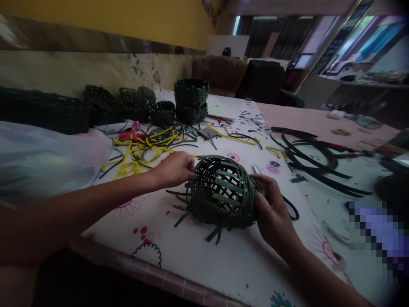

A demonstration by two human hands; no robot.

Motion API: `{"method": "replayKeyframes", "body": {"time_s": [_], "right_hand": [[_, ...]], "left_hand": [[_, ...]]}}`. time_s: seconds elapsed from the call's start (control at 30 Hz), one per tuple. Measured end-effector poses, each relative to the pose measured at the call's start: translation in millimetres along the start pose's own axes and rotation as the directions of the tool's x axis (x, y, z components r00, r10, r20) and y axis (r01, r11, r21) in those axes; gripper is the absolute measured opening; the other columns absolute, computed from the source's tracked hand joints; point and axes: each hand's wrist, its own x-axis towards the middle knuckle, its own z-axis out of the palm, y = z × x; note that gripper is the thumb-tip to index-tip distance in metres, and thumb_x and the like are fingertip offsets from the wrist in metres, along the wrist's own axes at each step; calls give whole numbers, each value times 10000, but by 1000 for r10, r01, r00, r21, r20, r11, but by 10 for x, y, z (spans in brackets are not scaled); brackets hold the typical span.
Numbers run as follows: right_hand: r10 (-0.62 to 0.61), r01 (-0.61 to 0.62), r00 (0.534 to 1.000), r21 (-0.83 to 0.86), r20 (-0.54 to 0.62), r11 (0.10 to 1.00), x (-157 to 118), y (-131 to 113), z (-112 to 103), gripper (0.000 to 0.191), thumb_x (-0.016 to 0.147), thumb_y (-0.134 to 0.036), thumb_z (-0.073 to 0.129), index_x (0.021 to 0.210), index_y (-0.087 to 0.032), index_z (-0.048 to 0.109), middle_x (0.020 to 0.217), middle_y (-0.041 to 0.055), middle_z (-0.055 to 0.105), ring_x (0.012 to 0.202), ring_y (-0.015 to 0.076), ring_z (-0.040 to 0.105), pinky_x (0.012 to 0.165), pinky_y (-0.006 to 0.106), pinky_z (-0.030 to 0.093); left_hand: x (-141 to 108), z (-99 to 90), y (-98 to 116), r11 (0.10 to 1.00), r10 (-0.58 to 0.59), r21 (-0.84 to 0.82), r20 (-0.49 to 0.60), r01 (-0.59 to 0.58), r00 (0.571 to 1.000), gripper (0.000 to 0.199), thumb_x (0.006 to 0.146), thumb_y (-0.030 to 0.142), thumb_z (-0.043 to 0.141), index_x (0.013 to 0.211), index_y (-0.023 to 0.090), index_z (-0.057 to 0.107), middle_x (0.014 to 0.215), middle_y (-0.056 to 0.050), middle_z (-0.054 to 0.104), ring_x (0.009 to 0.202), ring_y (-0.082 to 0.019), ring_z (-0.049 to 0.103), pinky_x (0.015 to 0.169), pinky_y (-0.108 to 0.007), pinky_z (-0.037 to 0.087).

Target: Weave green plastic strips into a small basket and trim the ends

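A dark green woven basket (223,192) lies on its side on the flower-patterned tablecloth (191,260), its open mouth towards me, with loose strip ends sticking out around the rim. My left hand (179,169) is closed in a pinch at the basket's upper left edge; what lies between its fingertips is too small to make out. My right hand (275,211) grips the basket's right side, thumb near the rim and fingers behind it. Behind the basket, beside my right hand, shows the pointed metal tip (256,169) of a tool.
Finished green baskets (191,100) stand along the wall. Yellow strips (131,155) and green scraps lie at the left, near a plastic bag (47,157). Coiled dark strips (315,160) and red-handled pliers (354,154) are at the right.
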Motion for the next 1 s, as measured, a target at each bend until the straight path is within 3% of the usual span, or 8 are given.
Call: {"method": "replayKeyframes", "body": {"time_s": [0.37,0.6,1.0], "right_hand": [[42,-41,999,33,-26,999,-8,-56,19,387,898,-500,621,1221,-299,550,1227,85,633,1195,326,578,898,458,507],[42,-42,999,-10,-35,999,-14,-69,27,405,892,-520,625,1220,-296,544,1183,76,631,1082,299,595,904,456,486],[-7,6,999,-16,-38,1000,-12,-45,39,391,910,-474,613,1242,-281,543,1181,76,647,1079,290,620,841,416,521]], "left_hand": [[-9,2,83,993,-80,87,-19,81,997,139,716,183,709,615,178,612,530,34,507,546,-130,446,565,-289,289],[4,30,123,989,-7,146,-41,13,999,175,734,170,708,585,156,618,545,14,556,559,-116,465,582,-276,298],[56,19,90,995,-93,25,14,92,996,130,718,151,713,646,152,605,558,44,491,583,-106,455,593,-273,285]]}}
